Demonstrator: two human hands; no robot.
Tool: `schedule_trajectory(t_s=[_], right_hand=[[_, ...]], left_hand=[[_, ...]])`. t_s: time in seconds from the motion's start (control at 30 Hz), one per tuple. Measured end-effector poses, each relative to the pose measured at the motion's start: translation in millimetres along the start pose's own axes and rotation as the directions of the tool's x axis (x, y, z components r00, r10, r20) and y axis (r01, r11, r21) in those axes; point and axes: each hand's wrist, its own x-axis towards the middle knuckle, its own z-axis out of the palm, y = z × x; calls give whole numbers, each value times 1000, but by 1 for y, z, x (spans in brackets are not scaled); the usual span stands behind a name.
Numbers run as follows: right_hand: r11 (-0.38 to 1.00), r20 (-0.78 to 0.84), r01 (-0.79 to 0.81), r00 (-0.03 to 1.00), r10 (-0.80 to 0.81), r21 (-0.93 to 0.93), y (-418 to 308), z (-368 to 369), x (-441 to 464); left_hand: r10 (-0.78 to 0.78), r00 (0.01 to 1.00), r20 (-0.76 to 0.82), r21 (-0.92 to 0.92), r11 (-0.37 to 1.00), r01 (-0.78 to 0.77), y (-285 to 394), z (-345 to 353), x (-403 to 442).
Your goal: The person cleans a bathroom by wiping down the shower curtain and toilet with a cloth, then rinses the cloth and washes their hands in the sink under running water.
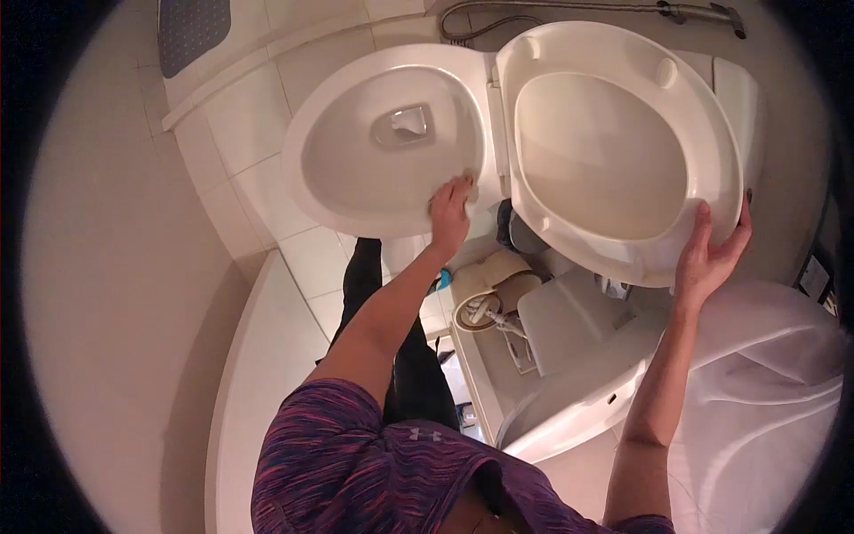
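My left hand (451,214) is at the inner rim of the white toilet bowl (356,200), at its side near the hinges. Its fingers are bent over something small and pale, mostly hidden beneath them, which I cannot make out. The toilet seat (605,238) stands raised against the lid (600,156). My right hand (712,254) grips the raised seat and lid at the lower right edge, thumb on the front and fingers round the outer side. Water shows in the bowl's drain.
A washbasin (569,414) stands between my arms, with a round container (478,311) beyond it. White fabric (756,400) hangs at the right. A shower hose (551,7) runs along the top; a grey dotted mat (193,31) lies upper left.
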Motion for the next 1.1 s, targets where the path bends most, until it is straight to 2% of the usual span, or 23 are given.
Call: schedule_trajectory(t_s=[0.07,0.13,0.2,0.33,0.4,0.47,0.53,0.67,0.73,0.77,0.8,0.83,0.87,0.9,0.97,1.03,1.1], right_hand=[[999,3,28,1000,-28,-43,-1,1,1],[999,12,17,1000,-16,-51,-2,0,2],[998,25,7,1000,-5,-56,-1,0,-1],[999,-4,-32,999,32,-3,-3,3,2],[999,-2,-49,999,49,4,-6,1,1],[1000,-3,17,1000,-17,8,-4,1,2],[999,-3,37,999,-37,-31,-3,-2,2],[995,8,77,997,-76,-65,-3,-5,2],[992,6,101,995,-101,-79,-5,-4,5],[992,3,95,995,-95,-86,-5,-4,5],[991,0,87,996,-88,-97,-5,-5,4],[991,-2,84,996,-85,-100,-4,-5,3],[993,-1,80,997,-81,-91,-2,-5,2],[994,1,80,997,-80,-80,-1,-4,3],[994,-1,75,997,-75,-85,-2,-4,3],[993,6,72,997,-72,-96,-4,-4,2],[995,-5,42,999,-43,-93,-5,-3,2]], left_hand=[[-150,975,-162,-284,954,100,43,-6,61],[-146,959,-242,-367,929,49,65,-14,122],[-72,954,-290,-122,992,38,45,10,167],[-172,945,-279,-195,973,119,48,52,123],[-51,991,-125,32,998,56,25,60,68],[124,975,187,291,940,-175,11,42,22],[244,896,371,275,892,-357,6,2,-2],[348,740,576,241,792,-560,-46,-82,-28],[189,784,592,375,796,-475,-55,-132,-25],[45,753,656,374,848,-376,-47,-161,-12],[-17,828,561,490,812,-315,-55,-175,-10],[158,910,384,586,720,-372,-71,-182,-9],[-22,961,275,493,862,-122,-63,-182,4],[-222,956,190,356,923,144,-53,-177,23],[33,999,-41,163,986,-26,-57,-136,59],[104,977,-184,106,991,-85,-24,-95,110],[45,966,-253,26,999,-39,-19,-33,153]])
